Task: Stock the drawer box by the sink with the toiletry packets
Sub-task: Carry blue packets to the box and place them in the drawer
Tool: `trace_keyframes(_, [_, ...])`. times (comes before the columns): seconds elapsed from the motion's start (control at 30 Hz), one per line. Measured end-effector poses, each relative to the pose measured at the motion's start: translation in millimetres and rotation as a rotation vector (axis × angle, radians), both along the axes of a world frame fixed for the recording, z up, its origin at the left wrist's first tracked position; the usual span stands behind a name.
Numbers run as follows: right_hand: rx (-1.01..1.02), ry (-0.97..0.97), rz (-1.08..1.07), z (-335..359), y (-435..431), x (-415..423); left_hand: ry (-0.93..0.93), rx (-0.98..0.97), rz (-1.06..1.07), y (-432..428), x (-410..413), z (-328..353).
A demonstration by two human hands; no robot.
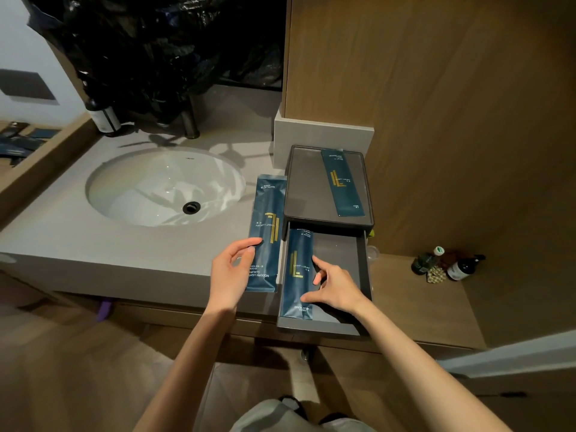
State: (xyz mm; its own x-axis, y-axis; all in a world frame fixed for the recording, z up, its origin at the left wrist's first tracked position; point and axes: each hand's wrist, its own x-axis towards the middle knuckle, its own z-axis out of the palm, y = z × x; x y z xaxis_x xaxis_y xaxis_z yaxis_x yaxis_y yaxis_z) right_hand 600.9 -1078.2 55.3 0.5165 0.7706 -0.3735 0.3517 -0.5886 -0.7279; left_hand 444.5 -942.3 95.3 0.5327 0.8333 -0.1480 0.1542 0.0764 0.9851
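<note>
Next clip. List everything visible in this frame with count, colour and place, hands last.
drawer packet: 1, dark blue with gold print, in the open drawer
counter packet: 1, same colours, left of the box
lid packet: 1, same colours, on the box top
drawer box: 1, dark grey, right of the sink, drawer pulled out
sink: 1, white, set in the grey counter
plastic bag: 1, black, behind the sink
shelf bottles: several, dark, low wooden shelf at right
left hand: fingertips touch the counter packet
right hand: fingers rest on the drawer packet
</note>
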Motion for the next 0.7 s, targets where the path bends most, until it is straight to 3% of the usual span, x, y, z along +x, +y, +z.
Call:
trace_keyframes(0.2, [-0.119,-0.202,0.113,6,8,-3,0.01,0.019,-0.008,-6,4,0])
trace_keyframes(0.3, [-0.042,-0.263,0.059,17,5,0,0.016,0.063,-0.015,-6,4,3])
trace_keyframes(0.4, [0.21,-0.394,-0.027,43,-2,2,0.071,0.198,-0.031,-3,2,6])
trace_keyframes(0.53, [0.41,-0.759,0.146,94,-5,1,0.181,0.41,-0.124,2,2,17])
trace_keyframes(0.6, [0.427,-0.893,0.244,111,0,2,0.253,0.574,-0.189,4,5,26])
trace_keyframes(0.7, [0.328,-0.94,0.334,121,9,4,0.29,0.772,-0.295,4,10,43])
